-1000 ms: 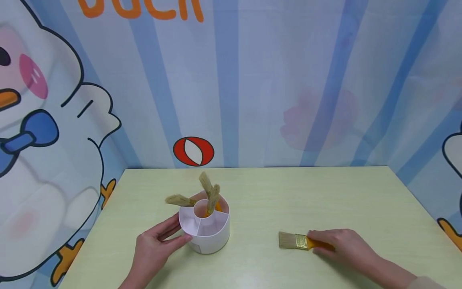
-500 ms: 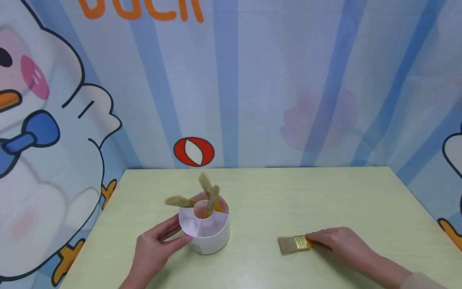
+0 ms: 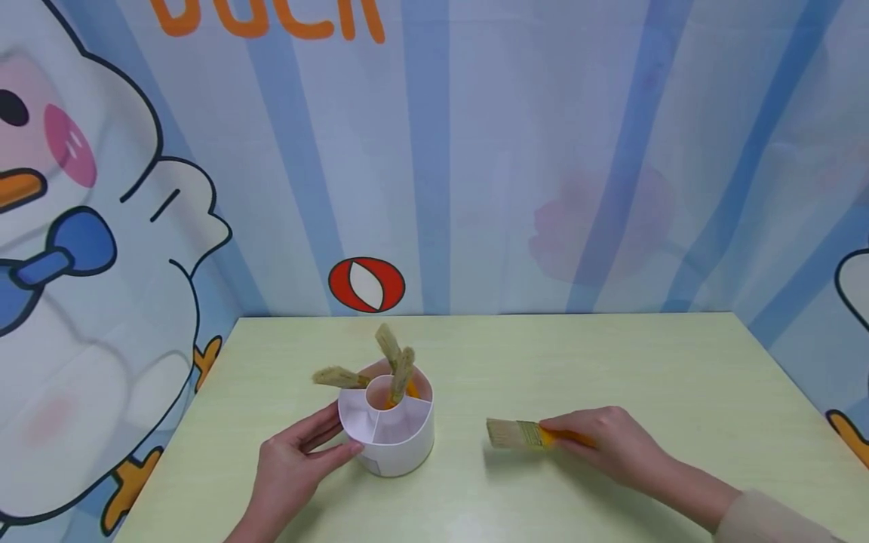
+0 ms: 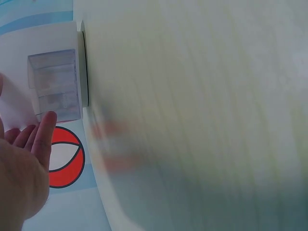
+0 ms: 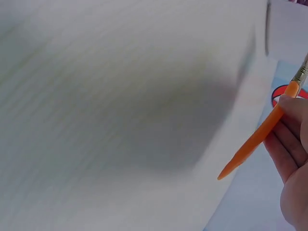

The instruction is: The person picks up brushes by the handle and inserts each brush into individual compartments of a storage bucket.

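Observation:
My left hand [image 3: 295, 460] holds a white round divided holder [image 3: 400, 458] by its left side, thumb on the front wall and fingers farther back. Several paintbrushes [image 3: 402, 373] lean inside it, bristles up, and one tips out to the left. In the left wrist view, a clear window [image 4: 55, 86] shows on the holder's wall near my fingertips. To the right, my right hand [image 3: 611, 445] pinches a flat paintbrush [image 3: 505, 434] by its orange handle, bristles pointing left and a shadow under them. The right wrist view shows the handle [image 5: 255, 137] between thumb and fingers, its tapered end sticking out.
Both things are over a pale wood-grain table [image 3: 577, 362]. Behind its far edge hangs a blue and white striped cloth [image 3: 475, 188] with cartoon ducks printed on it.
My right hand has lifted the paintbrush off the table and carried it left, toward the holder. My left hand and the holder stay where they were.

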Available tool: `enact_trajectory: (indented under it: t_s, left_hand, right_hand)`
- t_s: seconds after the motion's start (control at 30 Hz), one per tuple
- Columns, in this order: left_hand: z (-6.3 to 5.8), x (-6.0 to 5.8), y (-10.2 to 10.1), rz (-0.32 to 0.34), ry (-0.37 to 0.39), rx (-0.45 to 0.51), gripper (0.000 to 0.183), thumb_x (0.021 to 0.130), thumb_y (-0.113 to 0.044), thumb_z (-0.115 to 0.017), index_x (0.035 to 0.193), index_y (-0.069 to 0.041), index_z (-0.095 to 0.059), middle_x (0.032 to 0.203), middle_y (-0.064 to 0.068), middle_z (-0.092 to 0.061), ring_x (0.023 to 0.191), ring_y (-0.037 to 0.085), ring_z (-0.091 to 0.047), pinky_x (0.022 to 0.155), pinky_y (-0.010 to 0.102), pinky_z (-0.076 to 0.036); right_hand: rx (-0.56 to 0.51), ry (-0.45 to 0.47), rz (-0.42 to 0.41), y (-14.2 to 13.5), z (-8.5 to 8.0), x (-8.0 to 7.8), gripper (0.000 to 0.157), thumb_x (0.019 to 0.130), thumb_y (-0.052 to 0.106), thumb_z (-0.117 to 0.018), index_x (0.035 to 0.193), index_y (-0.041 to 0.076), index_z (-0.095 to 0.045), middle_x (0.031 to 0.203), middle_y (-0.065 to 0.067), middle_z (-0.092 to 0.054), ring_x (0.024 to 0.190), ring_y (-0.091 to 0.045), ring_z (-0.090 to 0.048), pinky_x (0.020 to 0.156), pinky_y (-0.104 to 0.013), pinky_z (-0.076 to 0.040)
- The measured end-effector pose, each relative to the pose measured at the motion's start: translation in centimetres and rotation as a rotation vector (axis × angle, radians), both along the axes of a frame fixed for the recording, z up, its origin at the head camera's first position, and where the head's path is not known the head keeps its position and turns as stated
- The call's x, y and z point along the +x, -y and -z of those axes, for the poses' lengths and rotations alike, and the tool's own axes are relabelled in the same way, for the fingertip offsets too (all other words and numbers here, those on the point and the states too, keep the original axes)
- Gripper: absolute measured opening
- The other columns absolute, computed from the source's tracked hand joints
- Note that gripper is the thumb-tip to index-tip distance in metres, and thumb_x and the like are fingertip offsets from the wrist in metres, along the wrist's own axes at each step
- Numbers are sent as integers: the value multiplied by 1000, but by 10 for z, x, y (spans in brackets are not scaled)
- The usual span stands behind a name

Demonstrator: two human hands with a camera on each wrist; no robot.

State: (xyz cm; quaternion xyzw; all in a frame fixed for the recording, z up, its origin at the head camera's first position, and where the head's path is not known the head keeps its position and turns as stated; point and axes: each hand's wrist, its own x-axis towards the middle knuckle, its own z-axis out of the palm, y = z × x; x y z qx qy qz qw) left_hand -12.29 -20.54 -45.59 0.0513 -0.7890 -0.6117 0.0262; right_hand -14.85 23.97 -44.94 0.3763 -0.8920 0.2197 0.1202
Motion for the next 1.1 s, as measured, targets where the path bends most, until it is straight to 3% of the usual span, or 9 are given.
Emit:
enact_trajectory:
  t_s: [0.27, 0.4, 0.73, 0.9, 1.1]
  left_hand:
    - [0, 1, 0, -2, 13, 6, 70, 80, -20, -97, 143, -11, -69, 140, 13, -70, 126, 29, -70, 86, 34, -66]
    - [0, 0, -1, -1, 6, 0, 70, 80, -20, -97, 144, -10, -69, 140, 13, -70, 126, 30, -71, 86, 34, -66]
    - [-1, 1, -1, 1, -11, -25, 70, 80, -19, -96, 144, -10, -69, 140, 13, -70, 125, 30, -71, 86, 33, -66]
    - [1, 1, 0, 1, -11, -11, 70, 80, -18, -96, 144, -10, -69, 140, 13, -70, 125, 30, -71, 85, 33, -66]
    - [1, 1, -1, -1, -15, -29, 71, 80, -21, -96, 144, -10, -68, 141, 13, -69, 126, 30, -71, 86, 33, -66]
  right_hand:
    - [-236, 370, -30, 40, -23, 2, 26, 97, 15, -81, 122, 9, -82, 112, -3, -82, 96, -8, -78, 77, -26, -66]
    - [-305, 494, -62, 60, -34, 1, 26, 98, 16, -80, 122, 9, -81, 111, -2, -82, 95, -6, -77, 79, -26, -66]
    - [-330, 506, -150, 99, -50, -15, 25, 97, 9, -80, 121, 7, -81, 111, -4, -82, 94, -7, -78, 78, -26, -66]
    - [-339, 501, -141, 111, -52, -25, 24, 96, 10, -81, 120, 6, -82, 108, -3, -82, 93, -6, -78, 77, -25, -66]
    - [-369, 567, -94, 124, -57, -34, 24, 97, 12, -80, 120, 5, -82, 108, -5, -82, 92, -9, -78, 81, -23, -65]
